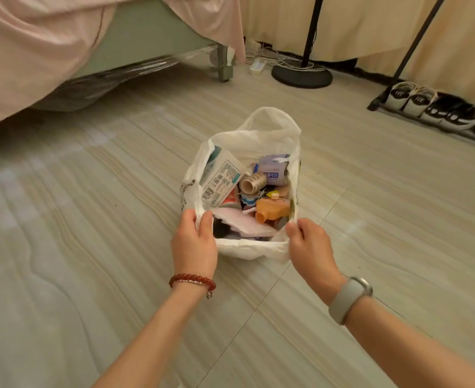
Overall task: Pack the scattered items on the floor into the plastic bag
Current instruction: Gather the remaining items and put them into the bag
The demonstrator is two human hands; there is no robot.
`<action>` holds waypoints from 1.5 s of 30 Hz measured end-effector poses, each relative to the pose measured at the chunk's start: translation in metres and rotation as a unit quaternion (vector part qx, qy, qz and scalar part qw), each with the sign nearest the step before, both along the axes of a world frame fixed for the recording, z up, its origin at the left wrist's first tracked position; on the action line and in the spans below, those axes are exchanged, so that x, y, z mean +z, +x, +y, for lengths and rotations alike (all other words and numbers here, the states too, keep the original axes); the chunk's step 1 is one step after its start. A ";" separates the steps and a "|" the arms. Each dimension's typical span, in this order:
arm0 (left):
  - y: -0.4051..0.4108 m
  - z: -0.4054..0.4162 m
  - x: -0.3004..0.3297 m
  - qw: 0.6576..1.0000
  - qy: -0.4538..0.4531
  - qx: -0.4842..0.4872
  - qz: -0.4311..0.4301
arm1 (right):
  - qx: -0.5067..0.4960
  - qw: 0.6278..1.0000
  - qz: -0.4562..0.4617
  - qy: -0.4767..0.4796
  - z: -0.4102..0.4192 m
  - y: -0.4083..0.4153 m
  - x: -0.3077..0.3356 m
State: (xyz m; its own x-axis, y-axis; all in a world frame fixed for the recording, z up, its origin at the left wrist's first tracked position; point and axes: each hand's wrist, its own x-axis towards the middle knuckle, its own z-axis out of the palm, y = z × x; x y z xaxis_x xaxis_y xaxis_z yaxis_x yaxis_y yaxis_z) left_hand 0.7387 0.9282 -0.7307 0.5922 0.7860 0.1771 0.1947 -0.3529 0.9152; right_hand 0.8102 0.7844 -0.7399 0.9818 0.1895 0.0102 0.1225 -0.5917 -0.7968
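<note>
White plastic bag (254, 141) mouth pinched between left hand (194, 242) and right hand (310, 247).

I have one head-worn wide-angle view, looking forward and steeply down at the floor (90, 247), close above the plastic bag (258, 141), forearms entering from below.

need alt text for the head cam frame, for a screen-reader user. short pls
Both hands hold open a white plastic bag on a pale wood-grain floor, the left hand and right hand each pinching its near rim. The bag is full of small packages, among them an orange plastic bottle and a white printed carton.
</note>
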 end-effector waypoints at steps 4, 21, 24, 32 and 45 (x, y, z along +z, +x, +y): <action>0.006 0.013 0.029 0.999 0.037 0.011 -0.035 | 0.023 0.997 -0.066 0.017 0.008 -0.006 0.022; -0.068 -0.009 -0.067 0.979 0.055 -0.050 0.189 | 0.090 0.992 -0.017 -0.086 -0.029 -0.071 -0.066; -0.089 -0.010 -0.093 0.958 0.052 -0.118 0.255 | 0.074 0.994 0.046 -0.061 -0.040 -0.099 -0.078; -0.187 0.011 -0.112 0.918 0.099 -0.138 0.359 | 0.422 0.873 0.088 -0.228 -0.032 -0.199 -0.118; -0.392 0.056 -0.140 0.795 0.136 -0.035 0.590 | 0.635 0.637 -0.128 -0.418 0.067 -0.238 -0.150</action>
State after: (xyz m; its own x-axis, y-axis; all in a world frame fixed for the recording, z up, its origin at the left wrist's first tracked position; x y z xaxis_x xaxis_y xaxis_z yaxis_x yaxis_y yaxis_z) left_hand 0.3467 0.9839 -0.8707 0.5126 0.7717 -0.3765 0.8327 -0.5538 -0.0014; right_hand 0.5717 0.8515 -0.8901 0.0188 0.8737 -0.4861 0.9880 -0.0907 -0.1249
